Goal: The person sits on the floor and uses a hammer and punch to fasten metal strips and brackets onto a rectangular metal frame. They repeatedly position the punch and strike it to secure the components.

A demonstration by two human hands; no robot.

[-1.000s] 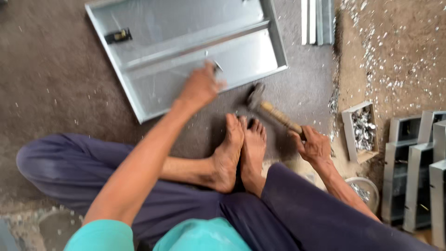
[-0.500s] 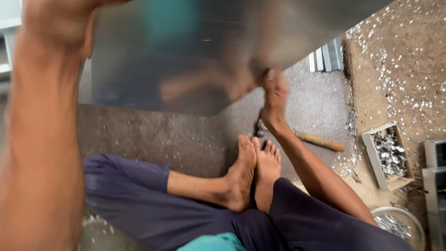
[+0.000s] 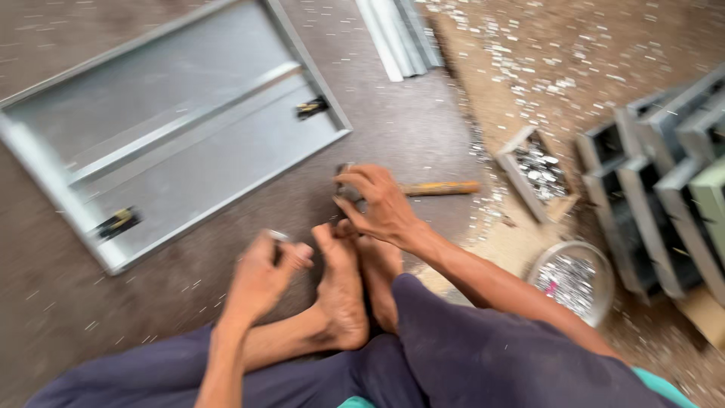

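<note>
I sit on the floor with my bare feet (image 3: 349, 295) together. My right hand (image 3: 380, 205) curls over the metal head of a hammer (image 3: 442, 188), whose wooden handle lies on the floor pointing right. Just left of my toes, my left hand (image 3: 263, 273) is closed on a small shiny metal piece (image 3: 278, 236); blur hides its shape. A large grey sheet-metal tray (image 3: 204, 162) with raised edges, a centre rib and two small dark fittings lies flat ahead to the left, apart from both hands.
A small open box of metal bits (image 3: 538, 172) and a round bowl of similar bits (image 3: 570, 278) sit right of the hammer. Grey metal boxes (image 3: 664, 181) stand stacked at the far right. Metal strips (image 3: 400, 34) lie at the top, with shavings scattered around.
The tray, held up close to the camera half a second ago, now lies flat on the floor. My left hand came down beside my feet. My right hand moved onto the hammer head.
</note>
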